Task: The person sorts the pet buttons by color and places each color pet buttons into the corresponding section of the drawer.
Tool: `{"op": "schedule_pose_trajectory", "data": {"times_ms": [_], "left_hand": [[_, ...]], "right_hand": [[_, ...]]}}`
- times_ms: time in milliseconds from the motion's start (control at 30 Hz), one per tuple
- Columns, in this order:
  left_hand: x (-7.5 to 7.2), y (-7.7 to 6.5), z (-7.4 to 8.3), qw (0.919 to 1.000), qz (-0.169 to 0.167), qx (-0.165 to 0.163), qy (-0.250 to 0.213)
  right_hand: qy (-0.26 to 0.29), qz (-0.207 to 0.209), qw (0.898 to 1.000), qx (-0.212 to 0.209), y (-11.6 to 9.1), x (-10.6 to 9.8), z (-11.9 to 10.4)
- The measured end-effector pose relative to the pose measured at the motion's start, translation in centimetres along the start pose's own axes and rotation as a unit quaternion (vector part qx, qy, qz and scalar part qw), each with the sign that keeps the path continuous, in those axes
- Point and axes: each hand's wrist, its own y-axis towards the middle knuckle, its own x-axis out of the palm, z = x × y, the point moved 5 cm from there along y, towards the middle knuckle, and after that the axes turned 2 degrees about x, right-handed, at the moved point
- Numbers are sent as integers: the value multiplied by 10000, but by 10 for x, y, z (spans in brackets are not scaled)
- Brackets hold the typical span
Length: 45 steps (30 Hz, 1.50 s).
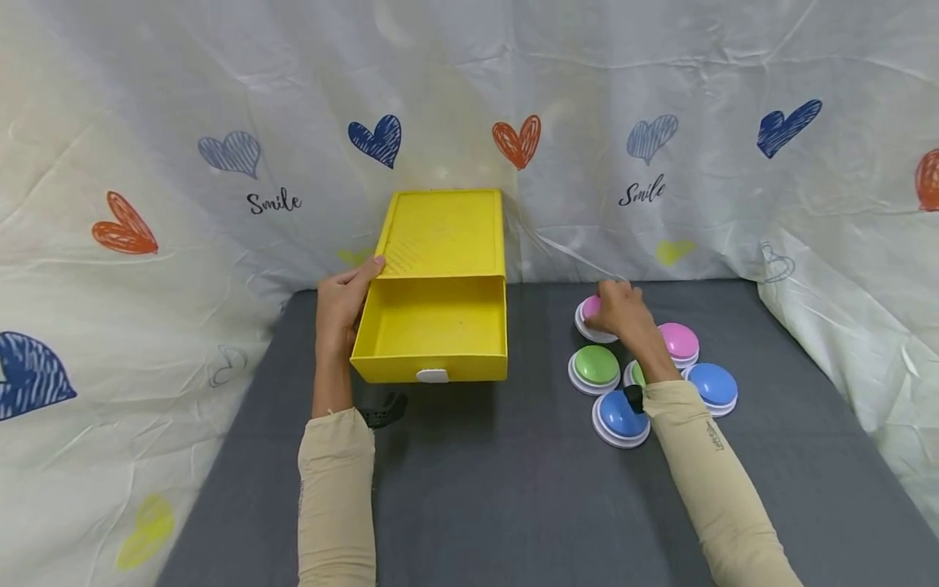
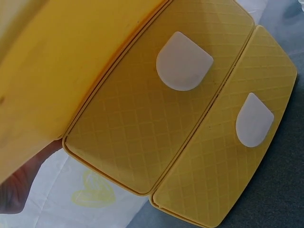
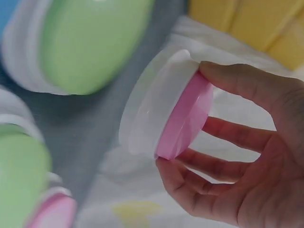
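Note:
A yellow drawer cabinet (image 1: 443, 232) stands near the back, its top drawer (image 1: 433, 322) pulled out with a bare bottom showing. My left hand (image 1: 342, 306) rests against the cabinet's left side, thumb laid on its top edge. In the left wrist view two lower drawer fronts (image 2: 123, 114) are closed, each with a white tab handle (image 2: 183, 64). With fingertips and thumb, my right hand (image 1: 622, 314) grips a pink push button (image 3: 185, 118) by its edge; its white base (image 3: 154, 102) faces away from the palm.
More round push buttons lie on the grey cloth around my right forearm: a green one (image 1: 596, 365), a second green one (image 1: 637, 374) partly hidden, a pink one (image 1: 678, 341) and two blue ones (image 1: 622, 414). A white curtain (image 1: 572, 73) with printed hearts hangs behind.

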Motion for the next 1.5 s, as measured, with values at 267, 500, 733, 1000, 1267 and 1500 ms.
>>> {"op": "schedule_pose_trajectory", "data": {"times_ms": [267, 500, 733, 1000, 1267, 1500], "left_hand": [[-1, -2, 1, 9999, 48, -89, -40], [-2, 1, -3, 9996, 180, -141, 142], [-7, 11, -12, 9980, 357, -275, 440], [-4, 9, -13, 9985, 297, -282, 368], [-8, 13, -17, 9968, 488, -396, 486], [-6, 9, -12, 9972, 445, -323, 507]], "right_hand": [[204, 433, 9980, -403, -27, -46, -48], [693, 1165, 9883, -701, -66, -82, -89], [903, 1199, 9776, -1472, -89, -90, -140], [771, 645, 9633, -2487, -91, -70, -202], [365, -8, 9555, -2927, -74, -43, -250], [128, -368, 9586, -2822, -67, -20, -270]]}}
